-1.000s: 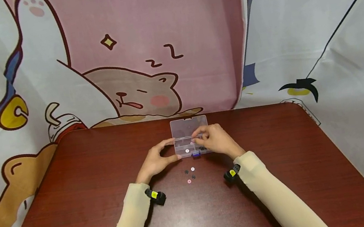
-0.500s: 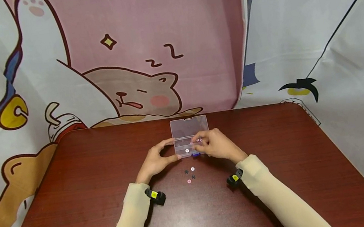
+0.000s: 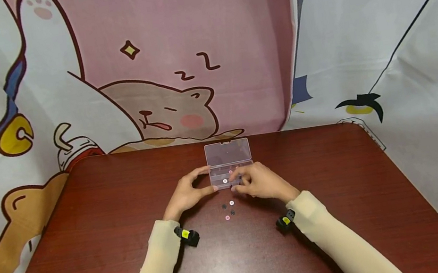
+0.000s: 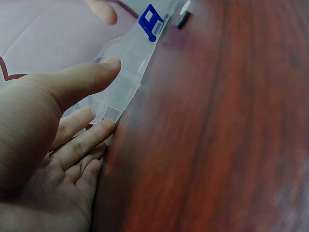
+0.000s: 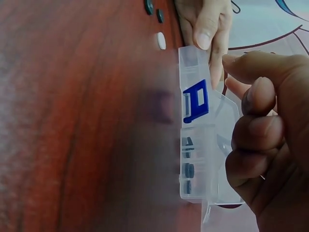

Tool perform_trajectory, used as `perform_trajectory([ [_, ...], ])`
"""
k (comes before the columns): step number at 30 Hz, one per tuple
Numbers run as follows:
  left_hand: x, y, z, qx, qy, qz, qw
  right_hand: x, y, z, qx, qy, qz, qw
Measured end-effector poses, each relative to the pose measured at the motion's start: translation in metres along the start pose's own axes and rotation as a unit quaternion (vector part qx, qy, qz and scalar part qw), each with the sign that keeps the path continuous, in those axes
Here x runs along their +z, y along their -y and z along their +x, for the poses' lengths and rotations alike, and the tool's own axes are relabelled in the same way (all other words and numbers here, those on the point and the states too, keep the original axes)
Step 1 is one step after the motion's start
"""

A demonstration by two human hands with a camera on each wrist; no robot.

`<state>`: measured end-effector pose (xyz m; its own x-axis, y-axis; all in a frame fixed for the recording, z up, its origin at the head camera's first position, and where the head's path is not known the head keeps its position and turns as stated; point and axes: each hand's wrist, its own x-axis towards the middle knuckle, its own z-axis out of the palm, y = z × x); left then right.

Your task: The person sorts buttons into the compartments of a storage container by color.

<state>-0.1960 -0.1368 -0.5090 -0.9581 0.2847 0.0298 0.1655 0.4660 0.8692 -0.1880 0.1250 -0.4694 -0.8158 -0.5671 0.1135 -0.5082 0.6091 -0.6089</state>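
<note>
A clear plastic compartment box (image 3: 219,186) with a blue latch (image 5: 197,101) stands on the table, its lid (image 3: 228,152) raised. My left hand (image 3: 187,193) holds the box's left end, thumb at the front and fingers behind, as the left wrist view (image 4: 58,116) also shows. Over the box's right front is my right hand (image 3: 264,181), thumb and forefinger apart with nothing seen between them, its other fingers curled in. A white button (image 3: 225,181) lies in a front compartment. Dark buttons (image 5: 189,170) show through the wall of another compartment; pink ones lie behind the right forefinger.
Several loose buttons lie on the brown table (image 3: 221,260) before the box: a white button (image 3: 231,203), a pink button (image 3: 227,217) and dark buttons (image 3: 233,212). A cartoon-printed cloth (image 3: 167,30) hangs behind the table's far edge.
My right hand has come nearer and lower, from the rear compartments to the box's front edge, and its thumb and forefinger have parted. The left hand and the box stay put.
</note>
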Motion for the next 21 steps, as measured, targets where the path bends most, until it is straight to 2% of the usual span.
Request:
perform_trajectory([
  [7,-0.001,-0.001,0.001,0.004,-0.001,0.006,1.0000,0.003,0.003,-0.006,-0.026,0.015,-0.022,0.999],
  [16,0.000,-0.001,0.001,0.011,-0.003,0.004,0.9999,0.013,0.001,-0.010,-0.013,0.049,-0.038,0.998],
  [21,0.000,-0.001,0.000,0.015,-0.004,0.004,0.9999,0.017,0.001,-0.011,-0.020,0.065,-0.049,0.996],
])
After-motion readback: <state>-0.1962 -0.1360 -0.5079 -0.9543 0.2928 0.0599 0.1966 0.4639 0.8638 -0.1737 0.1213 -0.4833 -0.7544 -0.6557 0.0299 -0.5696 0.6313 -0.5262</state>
